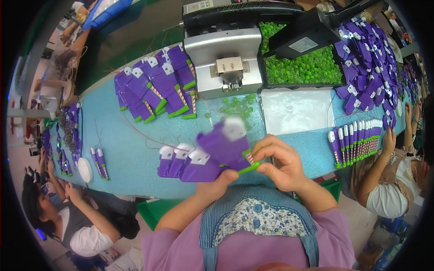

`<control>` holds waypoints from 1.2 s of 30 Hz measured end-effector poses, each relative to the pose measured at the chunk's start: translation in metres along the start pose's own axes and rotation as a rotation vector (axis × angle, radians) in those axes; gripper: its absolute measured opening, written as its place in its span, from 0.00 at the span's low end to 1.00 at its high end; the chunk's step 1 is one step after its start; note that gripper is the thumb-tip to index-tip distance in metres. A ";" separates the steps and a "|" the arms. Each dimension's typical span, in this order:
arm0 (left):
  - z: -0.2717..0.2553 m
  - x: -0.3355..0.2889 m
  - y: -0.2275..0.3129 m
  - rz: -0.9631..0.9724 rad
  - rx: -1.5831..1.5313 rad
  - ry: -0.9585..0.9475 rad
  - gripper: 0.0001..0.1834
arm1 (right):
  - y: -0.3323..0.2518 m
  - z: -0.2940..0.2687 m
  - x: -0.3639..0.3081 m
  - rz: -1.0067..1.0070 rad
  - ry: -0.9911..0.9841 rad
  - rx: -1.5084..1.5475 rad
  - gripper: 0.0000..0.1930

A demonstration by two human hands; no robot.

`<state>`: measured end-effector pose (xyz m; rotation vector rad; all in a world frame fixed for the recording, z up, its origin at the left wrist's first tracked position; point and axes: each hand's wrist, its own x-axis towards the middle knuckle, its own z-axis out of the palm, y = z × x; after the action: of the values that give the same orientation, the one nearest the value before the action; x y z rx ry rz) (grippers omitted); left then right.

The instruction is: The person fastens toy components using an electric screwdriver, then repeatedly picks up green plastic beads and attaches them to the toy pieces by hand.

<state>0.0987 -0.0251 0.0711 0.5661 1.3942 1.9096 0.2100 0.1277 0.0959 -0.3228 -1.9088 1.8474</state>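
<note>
Both hands (219, 184) (285, 166) close together

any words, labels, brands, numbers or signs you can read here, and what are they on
White label at the top edge, by the black tool: print too small to read reliably.
White label on the black housing: too small to read.
Apron at right: faint marks, too blurred.
No other text can be made out.

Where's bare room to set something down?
Bare: the blue mat between the purple pair and the held purple parts, mat between the right hand and the purple row, and the white sheet below the bead tray. Crowded: the far-right purple heap, and the scattered green beads before the metal machine.
</note>
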 end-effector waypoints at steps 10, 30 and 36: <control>-0.044 0.049 0.077 -0.298 -0.223 0.104 0.15 | 0.018 -0.017 0.038 -0.197 0.049 -0.682 0.08; 0.007 0.473 0.048 -0.514 0.272 -0.255 0.06 | 0.014 -0.015 0.036 -0.270 0.118 -0.591 0.09; -0.015 0.455 0.071 -0.060 0.095 -0.699 0.25 | 0.023 -0.017 0.037 -0.278 0.154 -0.448 0.12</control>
<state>-0.2329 0.2928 0.1090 1.0952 1.0202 1.3914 0.1827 0.1616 0.0793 -0.3114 -2.1207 1.1775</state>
